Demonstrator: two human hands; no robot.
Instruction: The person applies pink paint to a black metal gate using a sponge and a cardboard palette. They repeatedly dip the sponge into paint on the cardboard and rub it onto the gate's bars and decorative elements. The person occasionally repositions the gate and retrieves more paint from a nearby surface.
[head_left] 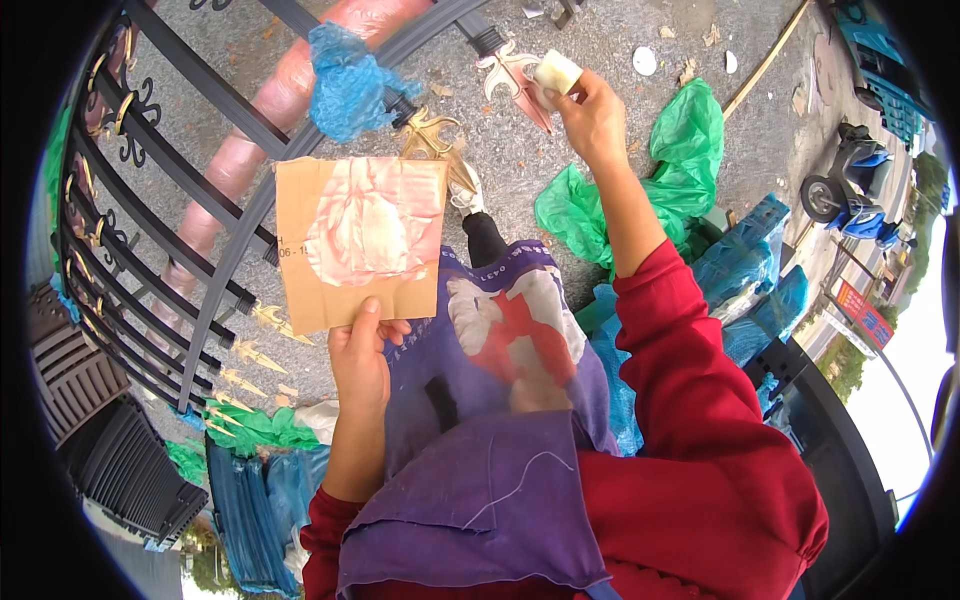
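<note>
My left hand (365,355) pinches the lower edge of a square piece of cardboard (300,290). A glossy pink paint smear (365,225) covers much of its face. Farther off to the right, my right hand (595,115) has its fingers closed on a small cream-coloured sponge (558,72). The sponge is right beside a spear-shaped fence finial (508,72), partly coated pink; whether they touch I cannot tell. Left of that, a gold finial (430,132) points toward me from the black metal fence (235,215).
Crumpled blue plastic (350,85) covers part of the fence. A pink plastic-wrapped roll (270,120) runs beneath the bars. Green plastic sheeting (690,135) and blue-wrapped bundles (745,250) lie at right. A scooter (850,190) stands farther right. Several gold finials (255,355) line the left side.
</note>
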